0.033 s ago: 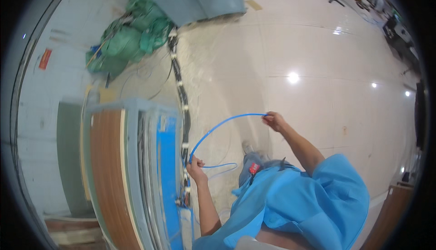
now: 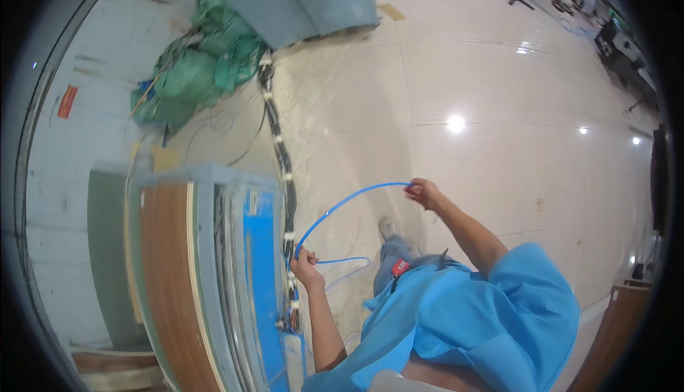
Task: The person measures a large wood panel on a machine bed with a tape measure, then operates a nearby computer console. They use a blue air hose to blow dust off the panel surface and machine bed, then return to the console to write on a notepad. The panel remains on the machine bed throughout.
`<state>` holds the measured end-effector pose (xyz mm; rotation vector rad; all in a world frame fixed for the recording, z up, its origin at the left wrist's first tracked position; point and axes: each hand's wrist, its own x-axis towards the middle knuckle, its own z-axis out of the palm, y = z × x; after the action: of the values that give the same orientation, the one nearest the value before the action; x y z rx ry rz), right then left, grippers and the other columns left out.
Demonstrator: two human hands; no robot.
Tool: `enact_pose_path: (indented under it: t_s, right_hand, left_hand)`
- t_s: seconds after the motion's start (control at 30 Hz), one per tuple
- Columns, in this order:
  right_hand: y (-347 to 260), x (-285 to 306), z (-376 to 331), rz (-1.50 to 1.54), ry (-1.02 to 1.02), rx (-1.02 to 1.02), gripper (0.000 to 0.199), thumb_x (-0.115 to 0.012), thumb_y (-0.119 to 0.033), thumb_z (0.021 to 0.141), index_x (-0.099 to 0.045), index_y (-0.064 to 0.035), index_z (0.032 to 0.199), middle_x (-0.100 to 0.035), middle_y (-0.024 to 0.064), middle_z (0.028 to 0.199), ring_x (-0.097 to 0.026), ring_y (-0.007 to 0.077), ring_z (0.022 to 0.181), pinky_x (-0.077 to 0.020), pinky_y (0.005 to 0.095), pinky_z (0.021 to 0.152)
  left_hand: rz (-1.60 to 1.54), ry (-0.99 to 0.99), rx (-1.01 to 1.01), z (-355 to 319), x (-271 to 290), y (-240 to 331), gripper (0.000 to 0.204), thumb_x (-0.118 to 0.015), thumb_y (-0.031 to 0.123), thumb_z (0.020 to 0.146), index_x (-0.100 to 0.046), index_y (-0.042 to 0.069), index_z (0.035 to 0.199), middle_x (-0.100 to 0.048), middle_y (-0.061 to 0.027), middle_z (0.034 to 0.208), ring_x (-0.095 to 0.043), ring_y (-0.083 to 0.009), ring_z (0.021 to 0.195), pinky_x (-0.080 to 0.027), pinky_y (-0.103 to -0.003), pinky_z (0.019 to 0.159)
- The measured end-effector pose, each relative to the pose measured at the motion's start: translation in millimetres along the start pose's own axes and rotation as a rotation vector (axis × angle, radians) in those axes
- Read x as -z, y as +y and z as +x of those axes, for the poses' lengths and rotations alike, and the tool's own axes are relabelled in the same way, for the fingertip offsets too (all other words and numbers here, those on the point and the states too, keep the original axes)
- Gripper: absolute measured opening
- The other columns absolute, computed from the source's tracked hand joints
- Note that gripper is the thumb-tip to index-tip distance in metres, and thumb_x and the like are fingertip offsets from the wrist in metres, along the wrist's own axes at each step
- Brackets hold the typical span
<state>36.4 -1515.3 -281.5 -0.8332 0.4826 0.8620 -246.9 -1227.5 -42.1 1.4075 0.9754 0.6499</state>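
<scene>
A thin blue tube [image 2: 344, 201] arches between my two hands above the floor. My left hand [image 2: 307, 266] is closed on its lower end, beside the blue panel of a cabinet-like unit. Below that hand, a slack loop [image 2: 342, 259] of blue tube juts out to the right and bends back. My right hand [image 2: 423, 194] pinches the tube's far end, out over the pale tiles. The very tip is hidden by my fingers.
At my left stands the unit [image 2: 263, 271] with brown and blue panels. A dark bundle of taped cables [image 2: 281, 148] runs along the floor beside it. Green sacks [image 2: 192, 78] lie near a grey cabinet [image 2: 313, 0] at the far side. A brown-topped piece [image 2: 618, 328] is at the right.
The view has shifted slightly, moving the far scene down and a little left. Both hands keep their hold on the blue tube, and its arch is nearly the same.
</scene>
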Motion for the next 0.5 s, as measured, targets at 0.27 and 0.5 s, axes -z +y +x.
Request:
enact_pose_path:
  t_s: [0.27,0.5]
  right_hand:
    - [-64,13,75,-1.497,0.054,-0.031,0.035,-0.064,-0.031,0.094,-0.073,0.0000,0.082,-0.075,0.0158,0.076,-0.075,0.0245,0.066,-0.0598,0.0381,0.062]
    - [-167,87,57,-1.034,0.441,-0.157,0.030,-0.060,-0.017,0.093,-0.071,0.0100,0.100,-0.075,0.0217,0.079,-0.075,0.0299,0.066,-0.0630,0.0411,0.057]
  left_hand:
    - [0.467,-0.169,-0.070,61,-117,1,0.041,-0.068,0.027,0.098,-0.061,0.003,0.065,-0.059,-0.0097,0.062,-0.055,-0.0197,0.058,-0.044,-0.036,0.060]
    - [1.066,-0.616,0.085,112,-146,-83,0.046,-0.063,0.045,0.100,-0.073,0.003,0.082,-0.071,-0.0199,0.077,-0.070,-0.0407,0.077,-0.050,-0.049,0.070]
